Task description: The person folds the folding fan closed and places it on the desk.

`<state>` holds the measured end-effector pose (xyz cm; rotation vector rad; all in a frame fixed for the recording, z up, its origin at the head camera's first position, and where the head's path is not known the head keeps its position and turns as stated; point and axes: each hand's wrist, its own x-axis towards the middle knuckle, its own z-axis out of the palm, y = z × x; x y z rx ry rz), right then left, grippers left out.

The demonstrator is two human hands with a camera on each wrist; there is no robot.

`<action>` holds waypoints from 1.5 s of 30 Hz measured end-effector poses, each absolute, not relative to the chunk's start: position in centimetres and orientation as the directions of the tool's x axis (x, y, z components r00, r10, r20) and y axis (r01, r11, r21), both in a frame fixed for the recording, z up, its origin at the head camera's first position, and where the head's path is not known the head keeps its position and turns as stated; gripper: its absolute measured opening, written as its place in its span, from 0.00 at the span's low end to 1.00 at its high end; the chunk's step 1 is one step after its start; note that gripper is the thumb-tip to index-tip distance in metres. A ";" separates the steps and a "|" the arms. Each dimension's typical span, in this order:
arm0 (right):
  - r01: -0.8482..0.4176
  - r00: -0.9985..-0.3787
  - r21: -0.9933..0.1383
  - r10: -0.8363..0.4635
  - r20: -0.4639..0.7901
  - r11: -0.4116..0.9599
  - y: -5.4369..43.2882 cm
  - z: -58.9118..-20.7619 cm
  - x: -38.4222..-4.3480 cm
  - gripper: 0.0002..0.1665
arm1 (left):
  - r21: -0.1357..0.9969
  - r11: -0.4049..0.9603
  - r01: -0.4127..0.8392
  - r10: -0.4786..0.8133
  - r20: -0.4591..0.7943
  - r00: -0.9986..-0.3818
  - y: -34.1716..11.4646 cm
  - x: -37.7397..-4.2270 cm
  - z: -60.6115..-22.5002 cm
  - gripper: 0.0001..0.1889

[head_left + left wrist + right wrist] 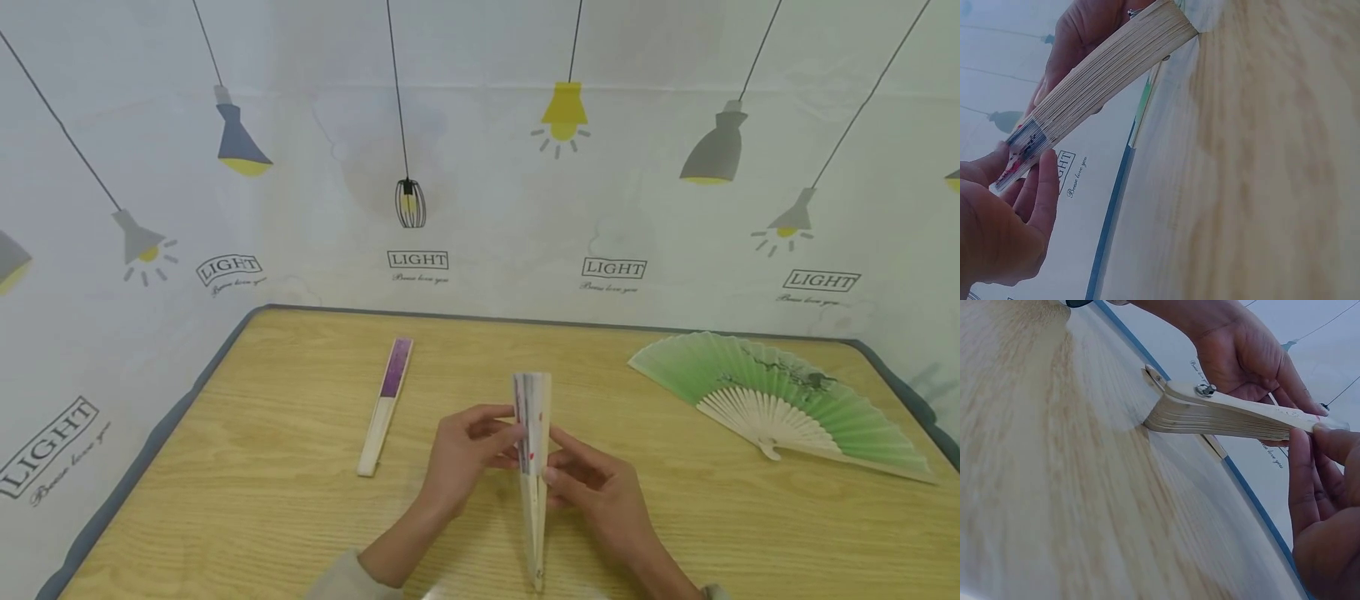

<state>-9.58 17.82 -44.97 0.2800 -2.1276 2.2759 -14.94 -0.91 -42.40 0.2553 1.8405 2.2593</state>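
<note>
A mostly folded hand fan (535, 425) with pale wooden ribs and a white, red-dotted leaf stands tilted in front of me, its pivot end low on the table side. My left hand (465, 458) pinches its left side near the leaf. From the other side, my right hand (600, 492) holds it between thumb and fingers, at about the bottom of the leaf. The left wrist view shows the stacked ribs of the fan (1097, 75) lying close together. In the right wrist view, the metal pivot (1205, 390) shows, and the ribs part slightly toward the leaf.
A folded purple fan (386, 408) lies left of my hands on the wooden table (262, 417). At the right, a green fan (825, 408) is spread wide, with pale ribs. A white sheet printed with lamps (495, 283) rises behind the table's far edge.
</note>
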 end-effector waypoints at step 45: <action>-0.126 -0.982 -0.988 -0.130 0.138 -0.093 17.6 -45.4 -9.5 0.30 | 0.984 -0.167 -0.060 0.288 -0.010 -0.958 -0.7 -14.7 -42.5 0.18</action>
